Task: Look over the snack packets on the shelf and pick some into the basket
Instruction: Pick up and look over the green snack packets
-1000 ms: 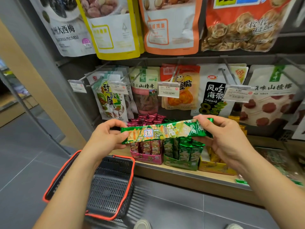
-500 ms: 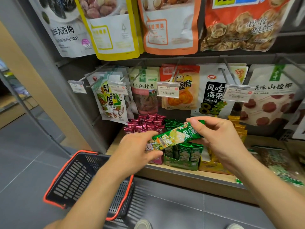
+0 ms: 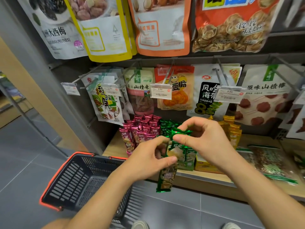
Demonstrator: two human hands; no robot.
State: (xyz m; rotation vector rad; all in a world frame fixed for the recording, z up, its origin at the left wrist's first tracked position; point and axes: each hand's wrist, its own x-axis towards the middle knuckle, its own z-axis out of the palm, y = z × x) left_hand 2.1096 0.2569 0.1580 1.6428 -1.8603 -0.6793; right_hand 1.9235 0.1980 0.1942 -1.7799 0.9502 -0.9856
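Green foil crinkles in both my hands: one long snack packet (image 3: pixel 166 177) hangs almost upright in front of the shelf (image 3: pixel 206 176). My right hand (image 3: pixel 204 138) pinches its top end between thumb and fingertips, the other fingers curled loosely. My left hand (image 3: pixel 148 160) is closed around its middle, thumb across the front. The packet's lower end dangles just right of the one basket (image 3: pixel 71 184), dark with an orange rim, which hangs below my left forearm. On the shelf stand three boxes of small packets, side by side: red ones (image 3: pixel 140 129), green ones (image 3: pixel 166 125) and yellow ones (image 3: pixel 231 128). Above them five bags hang on hooks, and I count four larger bags on the top row.
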